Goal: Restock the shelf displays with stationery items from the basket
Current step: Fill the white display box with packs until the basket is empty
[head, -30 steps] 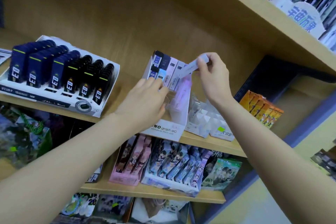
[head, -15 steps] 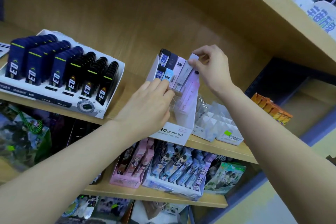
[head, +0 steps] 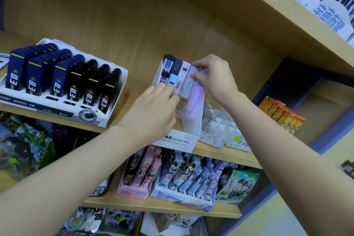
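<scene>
1. Your right hand [head: 214,76] reaches in from the right, over the top right corner of the white lead display box [head: 178,141]. The forearm slopes up from the lower right and the wrist bends down toward the box.
2. Your right thumb and forefinger pinch the upper end of a pale lead case [head: 192,80]. The other fingers are curled above it.
3. That pale lead case lies slanted in the right part of the display box, alongside the other upright cases and just right of a white case with a barcode.
4. Your left hand [head: 153,109] comes in from the lower left, back of the hand up, and covers the box's lower left front.
5. Your left forefinger and middle finger lie straight, with their tips against the light blue case [head: 174,80] in the box's front row. The two lower fingers bend loosely toward the clear dividers; I cannot see anything held in them.
6. The display box stands on the wooden shelf [head: 220,151], near its front edge.
7. Left of the box sits a white tray of dark blue and black cases [head: 57,82].
8. Just right of the box is a clear-and-white display [head: 220,130], and orange packs [head: 281,113] lie further right.
9. On the shelf below the box stand pink and blue character packs [head: 172,178].
</scene>
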A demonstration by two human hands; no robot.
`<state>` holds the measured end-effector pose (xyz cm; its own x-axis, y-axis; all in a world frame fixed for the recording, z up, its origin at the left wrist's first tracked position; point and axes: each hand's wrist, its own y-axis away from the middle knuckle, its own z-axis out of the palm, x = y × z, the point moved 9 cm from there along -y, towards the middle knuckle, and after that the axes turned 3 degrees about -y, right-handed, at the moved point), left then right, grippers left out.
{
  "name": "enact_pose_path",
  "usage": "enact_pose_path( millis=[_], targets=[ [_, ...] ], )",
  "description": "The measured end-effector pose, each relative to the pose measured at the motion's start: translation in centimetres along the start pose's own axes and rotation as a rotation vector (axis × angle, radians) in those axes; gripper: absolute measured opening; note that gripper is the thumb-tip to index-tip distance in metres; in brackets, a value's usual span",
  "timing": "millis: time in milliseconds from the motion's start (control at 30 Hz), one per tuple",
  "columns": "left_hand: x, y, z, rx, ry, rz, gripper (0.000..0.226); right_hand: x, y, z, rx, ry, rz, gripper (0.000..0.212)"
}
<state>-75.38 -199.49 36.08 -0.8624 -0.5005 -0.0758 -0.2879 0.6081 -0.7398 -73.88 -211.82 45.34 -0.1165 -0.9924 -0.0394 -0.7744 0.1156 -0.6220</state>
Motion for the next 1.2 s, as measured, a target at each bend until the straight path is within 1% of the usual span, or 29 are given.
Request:
enact_pose_path(
  millis=[100, 167, 233, 367, 433, 467, 533, 600, 667, 800, 900, 933, 1000, 1033, 1100, 1200],
  targets=[
    [0.1, -0.1, -0.2, 0.007, -0.016, 0.010, 0.041, -0.1, 0.6, 0.2, 0.008, 0.090, 0.006, 0.034],
    [0.2, -0.1, -0.5, 0.008, -0.037, 0.007, 0.043, -0.2, 1.4, -0.4, 0.058, 0.093, 0.032, 0.037],
    [0.6, 0.4, -1.1, 0.027, -0.026, 0.010, 0.043, -0.5, 2.8, -1.4, 0.128, 0.071, 0.022, 0.034],
    [2.5, 3.2, -2.9, 0.117, 0.061, 0.025, 0.031, -1.2, 8.5, -2.8, 0.246, 0.107, -0.106, 0.021],
    [3.9, 5.4, -2.8, 0.128, 0.095, 0.042, 0.026, -1.1, 12.1, -2.4, 0.244, 0.129, -0.168, 0.020],
    [4.6, 6.7, -2.5, 0.125, 0.113, 0.051, 0.023, -0.9, 13.9, -1.9, 0.217, 0.129, -0.190, 0.019],
    [6.0, 9.4, -1.3, 0.094, 0.157, 0.069, 0.020, -0.3, 17.6, -0.4, 0.135, 0.116, -0.210, 0.019],
    [7.4, 12.5, 0.9, 0.014, 0.196, 0.095, 0.018, 0.5, 21.4, 1.6, 0.041, 0.099, -0.209, 0.021],
    [8.6, 15.9, 4.0, -0.123, 0.211, 0.104, 0.019, 1.4, 25.2, 4.5, -0.078, 0.107, -0.202, 0.019],
    [9.1, 23.4, 10.9, -0.425, 0.232, 0.039, 0.021, 2.9, 32.7, 11.5, -0.312, 0.093, -0.194, 0.012],
    [8.3, 28.4, 15.2, -0.555, 0.209, -0.043, 0.020, 4.1, 38.2, 17.5, -0.492, 0.010, -0.103, 0.013],
    [7.9, 29.8, 16.4, -0.587, 0.196, -0.075, 0.021, 4.2, 39.9, 19.5, -0.559, -0.035, -0.061, 0.012],
    [7.0, 32.8, 19.0, -0.668, 0.189, -0.165, 0.026, 4.3, 43.4, 23.7, -0.718, -0.112, 0.023, 0.018],
    [6.6, 34.2, 20.2, -0.712, 0.202, -0.221, 0.029, 4.2, 45.5, 26.1, -0.846, -0.145, 0.072, 0.023],
    [6.0, 36.9, 22.3, -0.814, 0.258, -0.373, 0.029, 3.5, 49.2, 29.7, -1.020, -0.212, 0.140, 0.031],
    [6.0, 40.0, 24.7, -0.954, 0.375, -0.606, 0.044, 1.6, 53.3, 33.4, -1.211, -0.355, 0.247, 0.038]
  ],
)
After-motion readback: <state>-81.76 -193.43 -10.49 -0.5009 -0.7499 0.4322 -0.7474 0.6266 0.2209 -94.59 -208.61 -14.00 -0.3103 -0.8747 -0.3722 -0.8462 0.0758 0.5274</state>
